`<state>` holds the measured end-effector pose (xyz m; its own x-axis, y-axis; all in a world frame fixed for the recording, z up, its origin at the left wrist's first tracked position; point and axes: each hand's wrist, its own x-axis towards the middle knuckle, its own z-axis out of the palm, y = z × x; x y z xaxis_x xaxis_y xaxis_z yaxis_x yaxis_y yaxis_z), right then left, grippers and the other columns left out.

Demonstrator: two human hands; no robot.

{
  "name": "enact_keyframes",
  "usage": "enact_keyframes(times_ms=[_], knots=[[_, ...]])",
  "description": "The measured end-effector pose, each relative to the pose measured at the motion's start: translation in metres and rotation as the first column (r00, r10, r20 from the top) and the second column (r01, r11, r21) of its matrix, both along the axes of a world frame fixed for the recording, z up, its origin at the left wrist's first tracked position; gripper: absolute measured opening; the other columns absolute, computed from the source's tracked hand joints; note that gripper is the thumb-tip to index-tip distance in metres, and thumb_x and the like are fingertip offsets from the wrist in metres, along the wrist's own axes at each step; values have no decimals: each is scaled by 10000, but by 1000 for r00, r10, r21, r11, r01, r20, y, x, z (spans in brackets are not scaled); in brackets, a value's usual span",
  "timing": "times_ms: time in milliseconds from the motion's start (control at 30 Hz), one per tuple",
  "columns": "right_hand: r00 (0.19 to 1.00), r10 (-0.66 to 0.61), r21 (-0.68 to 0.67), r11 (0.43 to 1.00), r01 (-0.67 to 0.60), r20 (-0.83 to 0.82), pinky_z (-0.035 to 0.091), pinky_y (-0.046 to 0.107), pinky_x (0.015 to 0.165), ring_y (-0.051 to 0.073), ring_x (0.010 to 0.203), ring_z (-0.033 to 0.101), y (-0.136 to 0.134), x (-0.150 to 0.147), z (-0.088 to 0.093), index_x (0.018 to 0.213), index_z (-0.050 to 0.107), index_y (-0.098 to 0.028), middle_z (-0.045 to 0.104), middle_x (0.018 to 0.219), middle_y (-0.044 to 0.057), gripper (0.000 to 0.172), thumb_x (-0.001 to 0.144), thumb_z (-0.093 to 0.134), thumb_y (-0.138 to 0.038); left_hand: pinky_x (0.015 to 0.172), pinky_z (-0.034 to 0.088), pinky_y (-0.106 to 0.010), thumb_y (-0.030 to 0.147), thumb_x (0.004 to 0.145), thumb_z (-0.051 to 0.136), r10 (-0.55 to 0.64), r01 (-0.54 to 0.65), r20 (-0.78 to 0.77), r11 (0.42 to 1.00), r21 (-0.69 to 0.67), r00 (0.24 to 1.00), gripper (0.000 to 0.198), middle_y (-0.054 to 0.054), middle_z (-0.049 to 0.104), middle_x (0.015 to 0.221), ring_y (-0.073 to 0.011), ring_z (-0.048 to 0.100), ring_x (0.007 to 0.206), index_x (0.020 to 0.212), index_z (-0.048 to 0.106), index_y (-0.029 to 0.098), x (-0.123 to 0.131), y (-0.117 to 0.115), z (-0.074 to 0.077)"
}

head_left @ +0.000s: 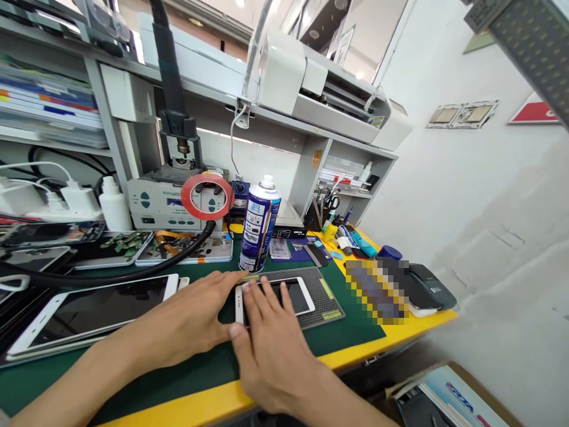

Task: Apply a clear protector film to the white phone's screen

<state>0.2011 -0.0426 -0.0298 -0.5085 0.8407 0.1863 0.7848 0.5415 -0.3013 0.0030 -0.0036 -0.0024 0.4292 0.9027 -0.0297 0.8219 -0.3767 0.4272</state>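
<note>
The worktop (351, 354) has a yellow near edge, slanting from the lower left up to the right; the right forearm crosses it. A strip of green mat (329, 338) lies open between the grey pad (324, 305) and that edge, and more of it shows right of the pad, up to the yellow border. Farther right a black case (429, 284) lies by the right edge, with the wall (489, 237) beyond.

On the far side room is tighter: a spray can (258, 228) stands upright close behind the pad, and parts trays (213, 248) and a black hose (146, 271) reach across the far left. A white tablet (102, 305) fills the left, near the left forearm.

The phone (300, 295) lies flat on the pad, screen up, between and under the hands. The left hand (208, 311) straddles its left end, thumb on the near side and fingers on the far side; I cannot tell how firmly they pinch. The right hand (275, 350) is laid over the screen with fingers spread, its thumb by the left thumb. The phone's right end shows past the right fingers.
</note>
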Motion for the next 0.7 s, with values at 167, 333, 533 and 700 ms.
enact_keyframes(times_ms=[167, 333, 533, 700], knots=[[997, 38, -48, 998, -42, -68, 42, 615, 1254, 308, 1566, 72, -4, -11, 6, 1612, 282, -124, 217, 1673, 83, 658, 1083, 184, -503, 1161, 411, -459, 359, 800, 616, 0, -2, -50, 999, -39, 999, 841, -80, 454, 1590, -353, 380, 1481, 1586, 349, 224, 0, 0, 4], [986, -150, 23, 989, 149, 71, 52, 651, 1242, 336, 1555, 142, 6, 44, 3, 1593, 340, -128, 272, 1652, 72, 615, 1084, 214, -448, 1108, 461, -443, 649, 821, 642, -5, 5, 5, 1000, 18, 1000, 879, -83, 511, 1543, -353, 474, 1415, 1571, 358, 287, -3, 5, -6], [940, -245, 61, 969, 237, 238, 136, 629, 1245, 322, 1552, 159, 15, 92, 0, 1595, 339, -141, 280, 1647, 46, 621, 1085, 183, -459, 1029, 506, -418, 708, 794, 655, 11, -11, 34, 1000, -4, 999, 904, -84, 543, 1517, -371, 480, 1409, 1564, 380, 322, -4, 2, -3], [944, -234, 111, 971, 214, 233, 97, 605, 1259, 317, 1557, 129, 8, 60, -1, 1595, 312, -98, 235, 1655, 71, 652, 1081, 196, -482, 1005, 509, -421, 687, 792, 663, -7, 7, 36, 1000, -20, 999, 916, -107, 569, 1486, -374, 549, 1343, 1570, 370, 302, -1, -1, 7]])
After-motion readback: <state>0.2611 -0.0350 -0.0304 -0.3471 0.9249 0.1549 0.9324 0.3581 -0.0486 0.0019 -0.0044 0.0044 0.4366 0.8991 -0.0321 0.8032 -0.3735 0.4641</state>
